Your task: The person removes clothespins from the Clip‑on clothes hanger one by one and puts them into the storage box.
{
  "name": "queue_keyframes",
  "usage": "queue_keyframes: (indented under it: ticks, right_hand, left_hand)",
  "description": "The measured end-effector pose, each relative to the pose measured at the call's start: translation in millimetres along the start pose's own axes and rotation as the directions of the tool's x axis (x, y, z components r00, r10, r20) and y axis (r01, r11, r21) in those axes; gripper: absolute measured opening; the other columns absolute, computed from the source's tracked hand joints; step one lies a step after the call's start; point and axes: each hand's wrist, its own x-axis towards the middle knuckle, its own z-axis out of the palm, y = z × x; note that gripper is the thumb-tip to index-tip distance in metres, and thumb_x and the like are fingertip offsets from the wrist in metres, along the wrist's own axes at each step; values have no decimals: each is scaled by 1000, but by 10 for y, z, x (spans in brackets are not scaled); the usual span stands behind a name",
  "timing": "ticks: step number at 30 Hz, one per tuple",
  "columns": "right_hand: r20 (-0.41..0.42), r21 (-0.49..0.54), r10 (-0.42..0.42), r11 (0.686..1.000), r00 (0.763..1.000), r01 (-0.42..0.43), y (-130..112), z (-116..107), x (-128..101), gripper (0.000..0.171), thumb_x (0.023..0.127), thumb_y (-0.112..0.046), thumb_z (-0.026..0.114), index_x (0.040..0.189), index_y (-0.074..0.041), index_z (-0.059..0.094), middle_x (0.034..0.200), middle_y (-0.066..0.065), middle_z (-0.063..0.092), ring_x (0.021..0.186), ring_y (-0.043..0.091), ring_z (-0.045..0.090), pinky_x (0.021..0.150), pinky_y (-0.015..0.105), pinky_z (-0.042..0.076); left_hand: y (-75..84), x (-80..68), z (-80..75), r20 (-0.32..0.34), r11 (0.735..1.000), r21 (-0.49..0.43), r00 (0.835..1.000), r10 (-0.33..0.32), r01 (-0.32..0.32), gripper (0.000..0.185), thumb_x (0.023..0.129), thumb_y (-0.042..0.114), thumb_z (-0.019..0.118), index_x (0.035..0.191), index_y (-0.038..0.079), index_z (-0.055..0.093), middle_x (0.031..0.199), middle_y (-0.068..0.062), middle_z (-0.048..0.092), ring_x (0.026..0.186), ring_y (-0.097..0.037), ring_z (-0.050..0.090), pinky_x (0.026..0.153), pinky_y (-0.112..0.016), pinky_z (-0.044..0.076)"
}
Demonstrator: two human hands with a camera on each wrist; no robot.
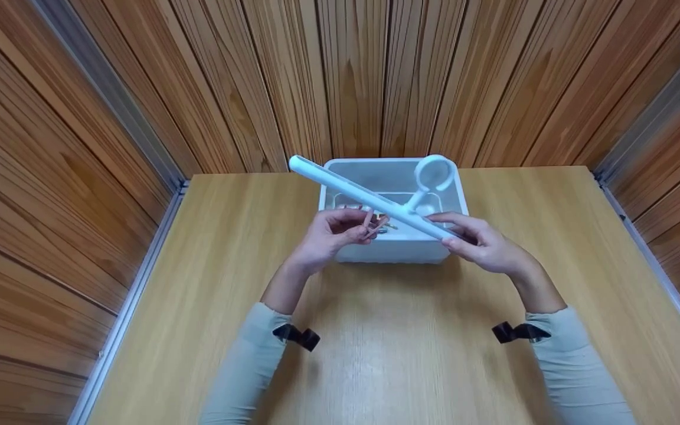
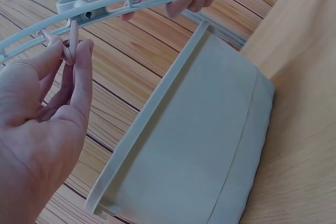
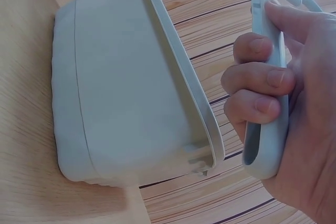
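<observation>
Across the top of a white plastic bin runs a pale blue plastic hanger (image 1: 369,198), a long bar with a ring-shaped hook, tilted down to the right. My right hand (image 1: 484,242) grips its lower right end; in the right wrist view, fingers (image 3: 257,80) curl round the bar. Just under the bar's middle, my left hand (image 1: 337,233) pinches a small pink clothespin (image 1: 374,224) between thumb and fingertips. In the left wrist view the clothespin (image 2: 72,45) is close to the underside of the hanger (image 2: 118,6); whether they touch is unclear.
The white bin (image 1: 393,252) stands at the back of the wooden table (image 1: 387,342). Several small items lie inside it, partly hidden by the hanger and left hand. Wood-plank walls (image 1: 352,77) with metal edge rails enclose the table at the back and sides.
</observation>
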Motion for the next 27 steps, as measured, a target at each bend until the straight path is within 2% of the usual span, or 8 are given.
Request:
queue_keyframes:
  ticks: [4, 7, 11, 16, 20, 23, 27]
  right_hand:
    - [16, -6, 9, 1000, 1000, -9, -19, -8, -11, 42, 109, 6, 57, 151, 2, 59, 88, -10, 58, 74, 6, 51, 64, 26, 44]
    - [20, -3, 20, 1000, 1000, -20, -40, -17, -20, 42, 110, 4, 57, 152, 1, 60, 90, -10, 58, 77, 9, 53, 68, 25, 45]
    - [11, 6, 32, 999, 999, -32, -57, -30, -30, 43, 110, 3, 57, 152, 1, 60, 92, -8, 57, 81, 11, 53, 72, 25, 47]
    - [12, -3, 31, 1000, 999, -31, -55, -35, -37, 42, 110, 4, 58, 152, 1, 60, 94, -9, 59, 82, 9, 55, 72, 25, 47]
    - [23, -6, 22, 1000, 1000, -22, -51, -37, -25, 41, 110, 4, 58, 151, 0, 61, 88, -9, 57, 77, 6, 52, 68, 25, 45]
    - [29, 2, 14, 1000, 999, -14, -50, -41, -15, 41, 110, 5, 58, 150, 1, 61, 83, -7, 53, 73, 6, 50, 65, 25, 44]
    - [32, -1, 11, 1000, 999, -11, -49, -55, -15, 41, 110, 5, 57, 151, 1, 61, 84, -4, 52, 74, 9, 50, 68, 26, 45]
  left_hand:
    - [24, -14, -35, 27, 999, 27, 999, 35, -36, 41, 110, 7, 71, 141, -18, 63, 115, 8, 83, 100, -9, 81, 93, -28, 67]
    - [35, -20, -57, 41, 999, 27, 998, 38, -39, 44, 110, 13, 72, 141, -17, 64, 116, 9, 84, 101, -10, 82, 93, -28, 67]
    - [48, -20, -74, 46, 1000, -11, 999, 9, -9, 50, 111, 18, 71, 145, -18, 61, 115, 7, 83, 100, -9, 81, 93, -26, 67]
    - [62, -22, -86, 41, 999, -32, 999, -24, 26, 40, 113, 7, 65, 143, -19, 61, 111, 5, 82, 97, -9, 81, 92, -25, 67]
    - [92, -22, -65, 49, 1000, 7, 999, -15, 15, 30, 112, 0, 63, 137, -17, 65, 116, 3, 83, 102, -12, 81, 94, -28, 67]
    - [112, -21, -52, 53, 999, 43, 999, -5, 3, 24, 112, 2, 65, 133, -10, 70, 123, 1, 84, 108, -14, 80, 95, -29, 67]
    - [130, -21, -40, 33, 994, 113, 999, -4, 1, 21, 112, 3, 67, 130, -6, 71, 120, 2, 83, 107, -15, 76, 93, -28, 64]
